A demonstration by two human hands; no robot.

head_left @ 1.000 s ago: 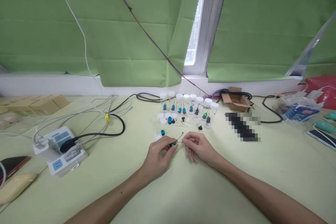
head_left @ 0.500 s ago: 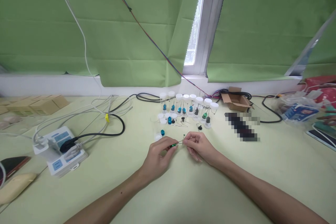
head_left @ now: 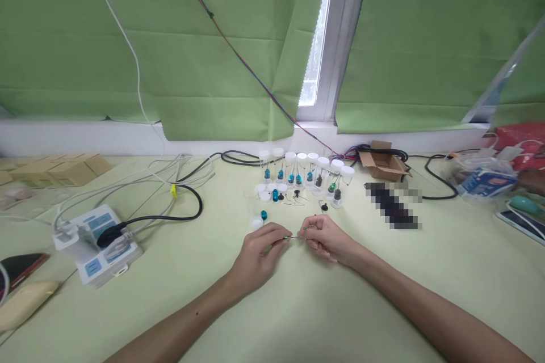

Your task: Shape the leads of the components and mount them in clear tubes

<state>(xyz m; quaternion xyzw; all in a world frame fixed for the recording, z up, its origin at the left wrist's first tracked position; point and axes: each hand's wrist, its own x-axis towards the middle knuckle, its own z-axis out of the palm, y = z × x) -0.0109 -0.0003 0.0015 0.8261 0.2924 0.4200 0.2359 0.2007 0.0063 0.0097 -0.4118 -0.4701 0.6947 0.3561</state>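
Note:
My left hand (head_left: 261, 252) is closed in a pinch at the table's middle, a bit of shiny green part (head_left: 285, 237) showing at its fingertips. From there a thin metal wire (head_left: 295, 237) runs across to my right hand (head_left: 326, 236), whose thumb and forefinger pinch its other end. A tiny green bit (head_left: 305, 228) shows by the right fingertips; I cannot tell whether it belongs to the wire. Beyond the hands lie a loose blue part (head_left: 264, 215), another blue part (head_left: 275, 195), a black part (head_left: 325, 206) and a white cap (head_left: 256, 222).
Several clear vials with white caps (head_left: 302, 156) stand in a row, holding blue, green and dark parts with bent wires. A power strip (head_left: 96, 244) with cables is on the left. To the right are an open cardboard box (head_left: 382, 165) and a blue packet (head_left: 487, 182).
Both hands have shifted slightly, the right one a little lower. Less of the green part shows at the left fingers. At the far right edge, another person's hand has moved.

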